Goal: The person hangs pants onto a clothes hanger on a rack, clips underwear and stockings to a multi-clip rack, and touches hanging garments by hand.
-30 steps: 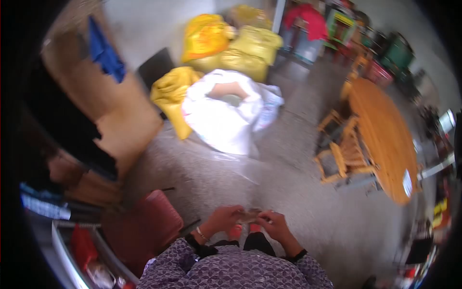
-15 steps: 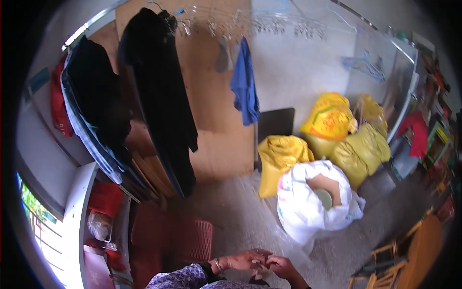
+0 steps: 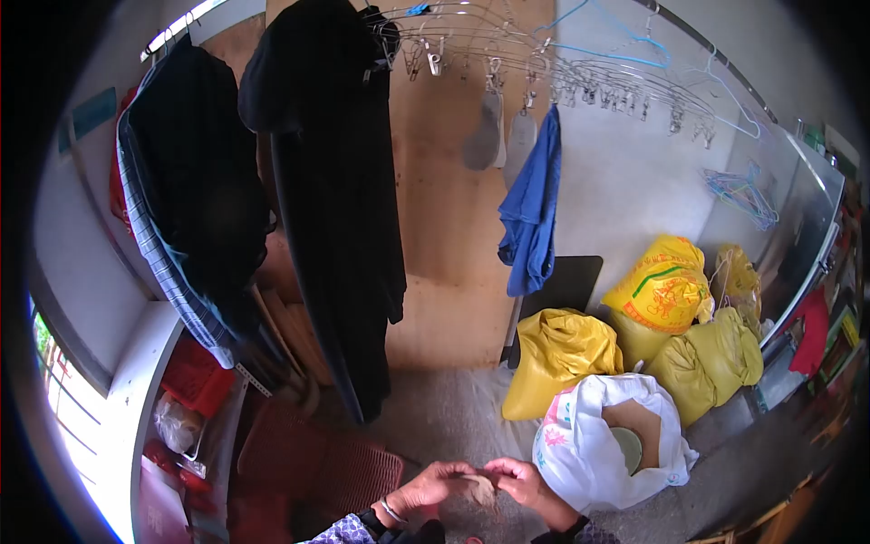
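My left hand [image 3: 433, 485] and my right hand [image 3: 525, 481] meet at the bottom of the view, fingers pinched together on a small brownish flat piece [image 3: 478, 487] held between them. A bracelet shows on my left wrist. Just right of my hands stands an open white sack [image 3: 589, 453] with a brown lining and a pale bowl-like thing inside.
Dark garments [image 3: 335, 181] and a blue cloth [image 3: 530, 213] hang from a rail with clips and hangers [image 3: 580, 77] against a wooden board. Yellow sacks [image 3: 671, 290] stand by the wall. A red plastic stool [image 3: 313, 467] is at lower left, beside a white shelf [image 3: 145, 390].
The view has swung upward from the floor and round table to the wall with hanging clothes. My hands stay together on the small piece, now lower in the picture.
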`<action>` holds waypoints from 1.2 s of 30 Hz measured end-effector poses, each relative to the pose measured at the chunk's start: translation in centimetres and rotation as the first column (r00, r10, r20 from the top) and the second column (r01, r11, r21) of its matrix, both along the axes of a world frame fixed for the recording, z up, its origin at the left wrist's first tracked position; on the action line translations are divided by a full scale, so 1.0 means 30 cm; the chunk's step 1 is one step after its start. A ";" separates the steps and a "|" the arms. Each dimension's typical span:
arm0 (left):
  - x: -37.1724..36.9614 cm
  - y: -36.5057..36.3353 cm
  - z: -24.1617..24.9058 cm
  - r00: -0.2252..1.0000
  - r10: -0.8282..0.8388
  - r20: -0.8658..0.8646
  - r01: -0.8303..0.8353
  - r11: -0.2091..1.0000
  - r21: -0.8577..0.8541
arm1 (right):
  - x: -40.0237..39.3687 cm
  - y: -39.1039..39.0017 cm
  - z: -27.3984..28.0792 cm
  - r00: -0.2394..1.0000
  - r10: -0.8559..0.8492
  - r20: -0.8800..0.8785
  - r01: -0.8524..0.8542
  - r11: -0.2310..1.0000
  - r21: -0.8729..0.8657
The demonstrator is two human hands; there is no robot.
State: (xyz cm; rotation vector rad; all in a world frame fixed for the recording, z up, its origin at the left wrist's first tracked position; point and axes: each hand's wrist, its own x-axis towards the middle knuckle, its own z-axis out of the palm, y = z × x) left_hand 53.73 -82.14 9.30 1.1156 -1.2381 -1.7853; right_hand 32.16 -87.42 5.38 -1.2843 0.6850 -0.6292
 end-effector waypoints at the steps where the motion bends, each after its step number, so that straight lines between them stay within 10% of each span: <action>1: 0.032 -0.036 0.011 0.999 0.035 -0.029 -0.036 0.999 -0.020 | 0.029 -0.054 0.031 1.000 -0.004 -0.001 0.004 1.000 -0.006; 5: 0.180 -0.219 0.070 0.994 0.094 -0.047 -0.098 0.991 -0.088 | 0.130 -0.267 0.188 0.984 0.026 -0.175 -0.043 0.995 -0.094; 21: 0.479 -0.638 0.618 0.970 0.217 -0.110 -0.240 0.781 -0.576 | 0.294 -0.932 1.342 0.774 -0.452 0.444 0.615 0.366 -0.699; 36: 0.417 -0.756 0.926 0.923 0.330 -0.197 -0.377 0.673 -0.636 | 0.363 -1.139 1.456 0.860 -0.085 0.503 0.442 0.615 -0.653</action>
